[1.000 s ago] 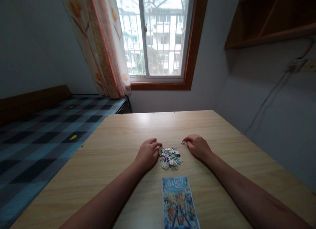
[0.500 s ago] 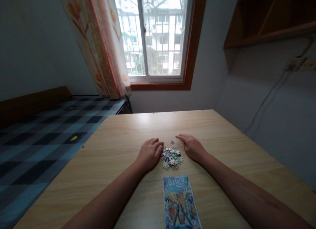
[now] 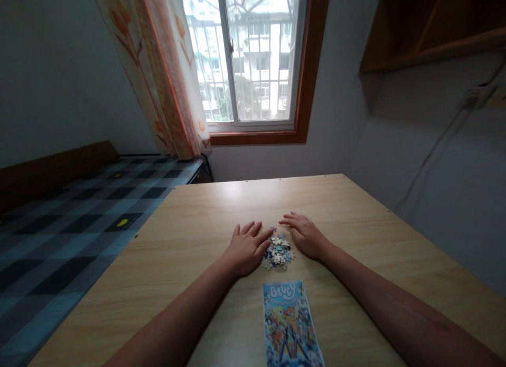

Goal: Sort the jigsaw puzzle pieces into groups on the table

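A small heap of jigsaw puzzle pieces (image 3: 280, 251) lies in the middle of the wooden table, mostly pale backs with some blue. My left hand (image 3: 249, 247) rests at the heap's left side with fingers spread, thumb and forefinger over its edge. On the far right side of the heap, my right hand (image 3: 303, 233) lies palm down, fingers stretched out to the left. A single pinkish piece (image 3: 273, 229) sits just beyond the heap, partly hidden by a left fingertip. Nearer to me is a colourful picture sheet (image 3: 291, 325) with "Bluey" printed at its top.
The light wooden table (image 3: 177, 298) reaches toward the window (image 3: 261, 66). A bed with a checked cover (image 3: 90, 224) stands along its left side, below a flowered curtain (image 3: 166, 77). A wall shelf (image 3: 430, 50) and a hanging cable (image 3: 430, 151) are at the right.
My left hand has shifted right over the heap's left edge, and its fingers have spread. My right hand has moved slightly left, fingers a little more apart.
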`<state>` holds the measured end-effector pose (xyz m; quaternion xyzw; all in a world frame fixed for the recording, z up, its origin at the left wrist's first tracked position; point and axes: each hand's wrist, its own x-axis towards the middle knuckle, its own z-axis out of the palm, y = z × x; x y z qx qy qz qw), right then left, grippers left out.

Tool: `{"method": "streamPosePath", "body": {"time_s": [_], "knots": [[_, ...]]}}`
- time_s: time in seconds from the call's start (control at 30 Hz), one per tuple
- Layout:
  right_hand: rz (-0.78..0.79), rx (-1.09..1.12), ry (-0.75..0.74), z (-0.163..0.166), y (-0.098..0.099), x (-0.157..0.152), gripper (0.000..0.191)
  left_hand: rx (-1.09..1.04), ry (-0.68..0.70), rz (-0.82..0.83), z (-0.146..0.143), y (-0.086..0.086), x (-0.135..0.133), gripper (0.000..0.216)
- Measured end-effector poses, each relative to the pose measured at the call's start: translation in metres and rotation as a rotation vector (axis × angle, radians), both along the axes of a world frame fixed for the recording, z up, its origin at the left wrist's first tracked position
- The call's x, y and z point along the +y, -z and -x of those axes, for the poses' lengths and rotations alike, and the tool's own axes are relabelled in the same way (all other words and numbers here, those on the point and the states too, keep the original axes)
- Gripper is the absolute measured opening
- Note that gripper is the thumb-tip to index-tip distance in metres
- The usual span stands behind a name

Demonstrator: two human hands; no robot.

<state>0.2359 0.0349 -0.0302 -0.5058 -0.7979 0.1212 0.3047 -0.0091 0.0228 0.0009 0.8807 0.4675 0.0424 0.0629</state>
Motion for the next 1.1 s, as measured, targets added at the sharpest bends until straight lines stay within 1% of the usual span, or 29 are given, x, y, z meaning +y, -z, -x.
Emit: {"method": "streamPosePath", "body": {"time_s": [0.13, 0.27, 0.37, 0.47, 0.63, 0.8, 0.97, 1.1], "knots": [[-0.069, 0.120, -0.093, -0.005, -0.002, -0.002, 0.026, -0.080, -0.026, -0.034, -0.001, -0.001, 0.001, 0.049], [-0.063, 0.127, -0.242, -0.010, -0.011, -0.012, 0.010, -0.241, -0.058, -0.122, 0.005, -0.004, 0.007, 0.042], [-0.049, 0.108, -0.312, -0.015, -0.017, -0.018, 0.009, -0.211, -0.147, -0.195, 0.014, -0.007, 0.014, 0.033], [-0.044, 0.093, -0.313, -0.017, -0.020, -0.021, 0.011, -0.131, -0.236, -0.238, 0.022, -0.008, 0.019, 0.030], [-0.033, 0.073, -0.309, -0.015, -0.021, -0.022, 0.009, -0.107, -0.292, -0.239, 0.025, -0.010, 0.019, 0.027], [-0.004, 0.092, -0.299, -0.015, -0.019, -0.019, 0.010, -0.140, -0.325, -0.216, 0.025, -0.011, 0.020, 0.027], [-0.016, 0.108, -0.300, -0.016, -0.015, -0.016, 0.009, -0.183, -0.340, -0.212, 0.028, -0.007, 0.024, 0.026], [-0.015, 0.116, -0.300, -0.017, -0.013, -0.014, 0.012, -0.237, -0.371, -0.214, 0.030, -0.005, 0.026, 0.027]]}}
